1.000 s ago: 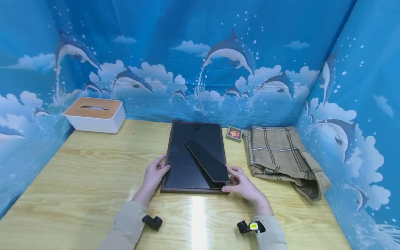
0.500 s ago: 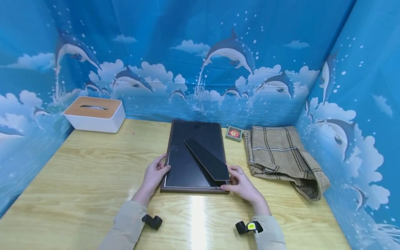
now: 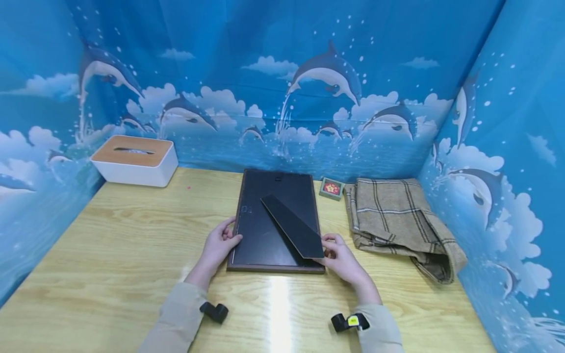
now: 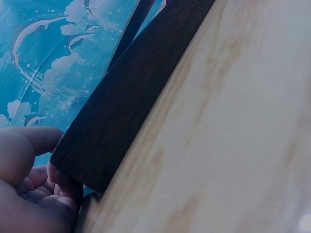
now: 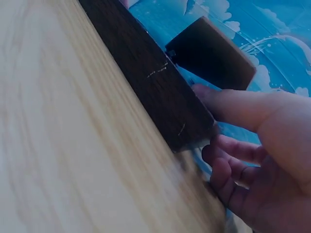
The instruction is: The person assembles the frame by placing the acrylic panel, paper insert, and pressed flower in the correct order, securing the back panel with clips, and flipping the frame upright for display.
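Note:
A dark picture frame point(image 3: 260, 245) lies face down on the table, its black back uppermost. The frame's easel stand point(image 3: 295, 229) slants across the back and is raised at its near end. At the left edge, my left hand point(image 3: 215, 249) grips the picture frame with the thumb over the rim and the fingers curled at the side. My right hand point(image 3: 346, 262) holds the near right corner; in the right wrist view the thumb lies over the dark side and the other fingers curl beside it. From the head view, the stand partly hides that thumb.
A white tissue box point(image 3: 134, 164) with a wooden lid stands at the back left. Behind the right hand are a small green box point(image 3: 331, 189) with a red-and-yellow top and a folded plaid cloth point(image 3: 397, 215). Dolphin-print curtains border the wood-grain table point(image 3: 132, 245).
My right thumb has shifted slightly away from the near edge, under the stand. A pale line seen along the back's left and near edges half a second ago has faded. The left hand stays put.

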Demonstrator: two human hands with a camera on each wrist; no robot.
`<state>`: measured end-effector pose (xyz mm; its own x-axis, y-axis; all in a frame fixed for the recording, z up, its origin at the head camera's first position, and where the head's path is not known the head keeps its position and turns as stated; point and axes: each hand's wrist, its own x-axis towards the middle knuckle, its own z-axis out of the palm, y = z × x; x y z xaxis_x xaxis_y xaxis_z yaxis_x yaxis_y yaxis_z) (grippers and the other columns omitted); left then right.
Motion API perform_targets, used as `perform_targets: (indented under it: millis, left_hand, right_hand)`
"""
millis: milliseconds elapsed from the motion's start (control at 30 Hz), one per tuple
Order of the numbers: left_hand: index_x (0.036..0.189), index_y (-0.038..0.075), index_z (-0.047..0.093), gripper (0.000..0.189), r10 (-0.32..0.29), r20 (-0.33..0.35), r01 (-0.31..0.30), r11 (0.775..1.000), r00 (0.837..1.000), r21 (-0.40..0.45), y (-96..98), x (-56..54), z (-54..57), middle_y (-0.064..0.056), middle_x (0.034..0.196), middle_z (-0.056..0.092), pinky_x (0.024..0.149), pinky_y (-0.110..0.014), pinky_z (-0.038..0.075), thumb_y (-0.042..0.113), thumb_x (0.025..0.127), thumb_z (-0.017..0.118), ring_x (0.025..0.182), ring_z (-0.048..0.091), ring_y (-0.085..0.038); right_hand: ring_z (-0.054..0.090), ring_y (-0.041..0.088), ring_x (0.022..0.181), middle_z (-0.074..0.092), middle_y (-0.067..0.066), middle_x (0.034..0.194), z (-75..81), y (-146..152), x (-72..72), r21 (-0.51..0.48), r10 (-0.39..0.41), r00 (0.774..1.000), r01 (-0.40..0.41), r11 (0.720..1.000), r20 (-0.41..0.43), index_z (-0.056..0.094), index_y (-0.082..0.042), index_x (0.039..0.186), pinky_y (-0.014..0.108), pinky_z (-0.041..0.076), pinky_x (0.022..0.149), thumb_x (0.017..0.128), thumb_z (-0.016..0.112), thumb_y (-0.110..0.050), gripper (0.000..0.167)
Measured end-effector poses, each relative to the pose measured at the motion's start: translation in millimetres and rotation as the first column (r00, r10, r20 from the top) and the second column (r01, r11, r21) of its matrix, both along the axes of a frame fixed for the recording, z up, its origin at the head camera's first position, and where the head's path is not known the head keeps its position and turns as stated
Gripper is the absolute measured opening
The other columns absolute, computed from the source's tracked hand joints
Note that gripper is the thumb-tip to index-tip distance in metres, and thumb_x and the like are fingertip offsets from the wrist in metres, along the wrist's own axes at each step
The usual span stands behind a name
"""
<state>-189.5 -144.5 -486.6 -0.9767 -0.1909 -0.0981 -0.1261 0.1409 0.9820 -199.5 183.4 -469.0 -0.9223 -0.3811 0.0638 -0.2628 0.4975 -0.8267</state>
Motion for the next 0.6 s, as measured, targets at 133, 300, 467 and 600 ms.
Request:
perform_targets:
  millis: [133,300,467,600]
  left_hand:
    - [0.140,0.000,0.044,0.061,-0.004,0.013,0.004,1.000,1.000,-0.003,0.0,1.2,1.4,-0.003,0.082,0.042,0.055,-0.016,0.039,-0.002,0.083,0.067,0.066,0.041,-0.008]
    - [0.140,0.006,0.047,0.061,-0.004,-0.005,0.003,0.999,1.000,-0.038,-0.3,2.3,-0.2,-0.003,0.082,0.042,0.058,-0.018,0.039,-0.003,0.083,0.067,0.070,0.041,-0.013]
    - [0.129,0.007,0.060,0.045,-0.016,-0.025,0.012,0.988,1.000,-0.153,-0.4,2.2,-1.7,-0.004,0.080,0.044,0.061,-0.023,0.037,0.002,0.085,0.067,0.073,0.042,-0.017]
    - [0.127,0.009,0.062,0.042,-0.012,-0.015,0.009,0.983,1.000,-0.185,0.9,1.9,-0.7,-0.004,0.080,0.045,0.062,-0.025,0.038,0.005,0.086,0.066,0.074,0.043,-0.018]
  right_hand:
    - [0.049,0.026,0.081,0.043,0.021,0.119,2.1,-2,1.8,-0.004,0.002,1.000,-0.002,1.000,0.017,0.058,0.013,0.120,0.022,0.041,0.065,0.080,0.073,0.002,0.044]
    - [0.049,0.017,0.081,0.046,0.016,0.117,-7.3,0,-2.2,0.035,-0.004,0.999,0.006,0.999,-0.054,0.066,0.006,0.114,0.023,0.044,0.069,0.085,0.069,-0.002,0.030]
    - [0.054,0.016,0.081,0.053,0.014,0.113,-4.4,-5,-6.4,0.090,-0.075,0.979,0.094,0.992,-0.188,0.071,0.002,0.100,0.027,0.047,0.072,0.088,0.060,0.003,0.017]
    - [0.061,0.025,0.086,0.053,0.018,0.120,-3.6,-7,-18.7,0.112,-0.058,0.954,0.095,0.989,-0.296,0.070,0.000,0.099,0.035,0.053,0.076,0.082,0.064,0.007,0.019]
